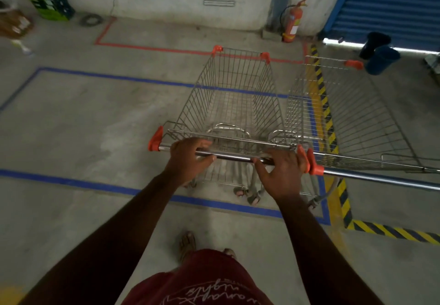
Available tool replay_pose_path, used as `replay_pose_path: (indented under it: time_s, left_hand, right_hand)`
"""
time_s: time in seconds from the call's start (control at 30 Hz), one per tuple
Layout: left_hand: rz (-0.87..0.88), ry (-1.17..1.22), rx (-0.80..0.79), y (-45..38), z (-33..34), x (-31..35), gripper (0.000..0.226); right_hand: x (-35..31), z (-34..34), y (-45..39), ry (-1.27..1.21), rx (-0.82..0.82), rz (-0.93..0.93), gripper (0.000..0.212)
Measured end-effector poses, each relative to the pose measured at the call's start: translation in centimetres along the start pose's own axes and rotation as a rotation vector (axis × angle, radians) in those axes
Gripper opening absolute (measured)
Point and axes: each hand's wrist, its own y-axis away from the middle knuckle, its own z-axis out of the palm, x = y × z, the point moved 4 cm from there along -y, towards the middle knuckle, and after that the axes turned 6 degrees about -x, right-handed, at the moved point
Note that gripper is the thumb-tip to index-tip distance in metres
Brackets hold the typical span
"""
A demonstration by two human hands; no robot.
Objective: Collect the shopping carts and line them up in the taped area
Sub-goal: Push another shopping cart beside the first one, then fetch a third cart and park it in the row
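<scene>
Steel wire, main cart (234,95): empty basket on castors, standing inside the blue tape outline (142,80) on the concrete floor (78,128). I judge it light but rigid, free-rolling, prone to swing at the front.
Neighbour cart (352,114): parked just beside on the right, over the yellow-black stripe (321,85); handle ends nearly touching.
Handle bar (228,155): smooth chrome, likely slippery; I would hold it wide apart for steering.
Left hand (188,154): fingers wrapped over the bar, near the orange end cap (154,139).
Right hand (281,171): fingers curled over the bar at its right end.
</scene>
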Motion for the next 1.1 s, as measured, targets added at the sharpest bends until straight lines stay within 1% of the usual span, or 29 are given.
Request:
replay_pose_path:
  time_s: [0.07,0.2,0.3,0.37,0.43,0.57,0.63,0.73,0.77,0.83,0.87,0.97,1.1]
  left_hand:
    - [0.021,0.016,0.036,1.3,-0.7,-0.2,0.04]
    - [-0.008,0.062,0.053,3.9,-3.7,-1.4,0.038]
    - [-0.009,0.047,0.087,5.9,-6.5,-3.0,0.027]
    - [-0.055,0.057,0.119,7.5,-8.0,-4.4,0.031]
    - [-0.105,0.062,0.152,9.3,-9.5,-6.2,0.033]
    - [-0.193,0.074,0.163,13.2,-12.3,-11.9,0.03]
    - [-0.227,0.112,0.193,15.7,-14.1,-15.5,0.025]
    - [-0.291,0.175,0.204,20.1,-17.5,-21.5,0.025]
    - [-0.317,0.189,0.203,21.7,-18.8,-23.7,0.027]
    - [-0.363,0.212,0.208,24.8,-21.5,-27.5,0.031]
    - [-0.386,0.228,0.218,26.3,-22.9,-29.3,0.03]
    - [-0.446,0.239,0.274,30.0,-27.3,-33.5,0.024]
    - [-0.517,0.245,0.337,34.3,-32.8,-38.9,0.023]
  right_hand:
    - [-2.6,-0.1,0.6,-0.064,0.032,-0.071,0.027]
    - [-8.0,0.4,1.2,-0.254,0.029,-0.25,0.014]
    - [-11.5,1.8,1.4,-0.412,-0.037,-0.311,0.011]
    - [-14.1,3.1,1.8,-0.486,-0.109,-0.335,0.01]
    - [-16.9,4.8,2.3,-0.506,-0.188,-0.345,0.011]
    - [-23.2,8.8,3.1,-0.445,-0.317,-0.29,0.013]
    - [-27.2,11.2,3.7,-0.451,-0.395,-0.275,0.018]
    - [-34.1,15.9,5.1,-0.518,-0.582,-0.244,0.027]
    - [-36.7,17.7,5.8,-0.538,-0.655,-0.225,0.026]
    - [-41.9,20.9,7.0,-0.565,-0.758,-0.206,0.015]
    - [-44.6,22.4,7.5,-0.568,-0.776,-0.208,0.012]
    - [-52.3,26.1,8.6,-0.546,-0.815,-0.226,0.013]
    - [-61.8,31.1,9.8,-0.517,-0.91,-0.298,0.01]
